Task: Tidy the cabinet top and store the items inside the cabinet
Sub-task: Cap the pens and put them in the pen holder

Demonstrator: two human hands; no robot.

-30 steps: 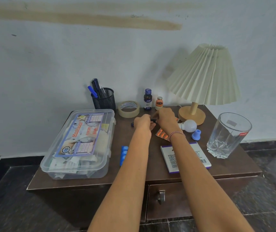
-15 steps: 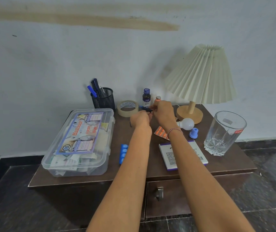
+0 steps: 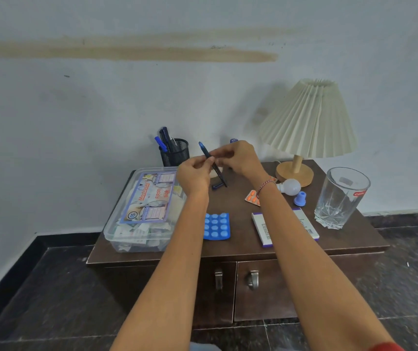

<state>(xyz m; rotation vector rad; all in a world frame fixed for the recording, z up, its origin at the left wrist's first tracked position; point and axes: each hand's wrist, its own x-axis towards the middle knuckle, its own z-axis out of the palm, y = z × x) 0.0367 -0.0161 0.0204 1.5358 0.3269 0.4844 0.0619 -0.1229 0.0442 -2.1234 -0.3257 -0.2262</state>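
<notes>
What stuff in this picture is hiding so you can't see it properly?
Head view, all of it:
Bottle: only its cap shows; the right hand covers the rest.
Orange pill strip: partly behind the right wrist.
White medicine box: the right forearm crosses it; print too small.
Pen: its middle is under fingers of the left hand and right hand.
Cabinet inside: doors shut.

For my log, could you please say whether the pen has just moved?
Yes. The pen, held by left hand and right hand, has risen from the cabinet top to level with the pen cup.
</notes>
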